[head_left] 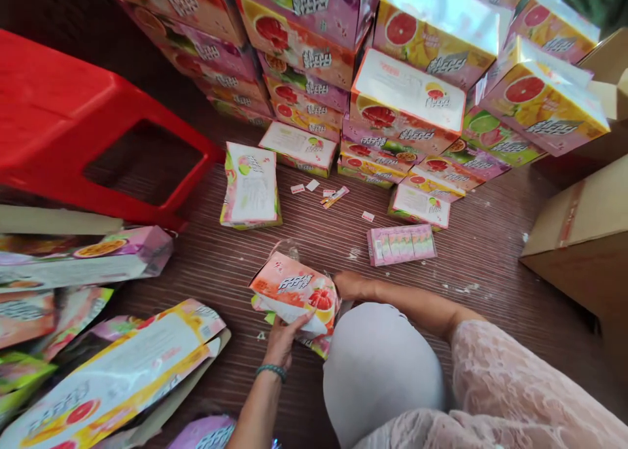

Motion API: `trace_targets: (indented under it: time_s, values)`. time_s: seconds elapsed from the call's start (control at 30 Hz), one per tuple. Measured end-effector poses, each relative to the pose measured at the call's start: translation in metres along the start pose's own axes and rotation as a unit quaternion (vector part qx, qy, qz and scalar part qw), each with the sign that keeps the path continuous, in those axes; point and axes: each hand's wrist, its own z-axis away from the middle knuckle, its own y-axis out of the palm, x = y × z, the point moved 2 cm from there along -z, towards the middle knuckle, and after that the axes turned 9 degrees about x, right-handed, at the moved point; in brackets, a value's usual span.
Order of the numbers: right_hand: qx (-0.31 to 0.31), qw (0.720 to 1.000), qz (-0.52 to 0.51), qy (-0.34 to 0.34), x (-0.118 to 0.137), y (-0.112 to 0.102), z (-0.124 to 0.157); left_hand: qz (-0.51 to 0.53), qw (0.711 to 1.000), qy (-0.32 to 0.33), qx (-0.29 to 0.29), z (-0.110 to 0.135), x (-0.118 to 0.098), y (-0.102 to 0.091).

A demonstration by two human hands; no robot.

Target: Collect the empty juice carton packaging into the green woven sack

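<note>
Directly below the head camera, our left hand (282,341) closes its fingers on the near edge of a pink fruit-printed carton (294,295), held just above the brown floor (481,252) beside our knee. Our right hand (349,284) touches the carton's far side; we cannot tell its finger spread. Stacked cartons (407,102) stand beyond, a red stool (59,115) left.

We can't really see our right hand (349,284), since its fingers vanish behind the pink grapefruit box (296,296) and our knee (380,364) covers the box's lower corner. The red stool (73,118) runs off the left edge, and the little paper scraps (333,196) are too small to read.
</note>
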Motion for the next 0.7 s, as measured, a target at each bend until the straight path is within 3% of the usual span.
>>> trace_targets:
  time_s: [0.07,0.13,0.23,0.27,0.37,0.43,0.53,0.6,0.7]
  values:
    - [-0.043,0.999,0.020,0.023,-0.039,-0.047,0.007,-0.014,0.999,-0.002,-0.036,-0.005,0.009,0.001]
    - [-0.145,0.982,0.052,0.106,-0.092,-0.104,0.025,-0.031,0.998,-0.010,-0.060,-0.011,0.014,0.004]
    - [-0.267,0.906,0.104,0.312,-0.175,-0.170,0.065,-0.024,0.998,-0.007,-0.060,-0.018,0.012,0.011]
    - [-0.262,0.888,0.102,0.363,-0.199,-0.180,0.076,-0.027,0.998,-0.005,-0.063,-0.020,0.009,0.013]
    - [-0.216,0.877,0.091,0.421,-0.245,-0.186,0.094,-0.054,0.996,0.005,-0.069,-0.024,-0.005,0.012]
    - [-0.162,0.887,0.107,0.419,-0.259,-0.184,0.093,-0.069,0.995,0.017,-0.075,-0.024,-0.019,0.002]
    - [-0.086,0.904,0.131,0.397,-0.268,-0.192,0.085,-0.074,0.997,0.005,-0.032,-0.021,-0.041,-0.025]
    - [-0.079,0.906,0.134,0.394,-0.273,-0.200,0.081,-0.097,0.995,-0.017,0.011,-0.016,-0.054,-0.049]
    - [-0.147,0.902,0.097,0.396,-0.278,-0.202,0.080,-0.164,0.986,-0.019,0.028,-0.005,-0.066,-0.083]
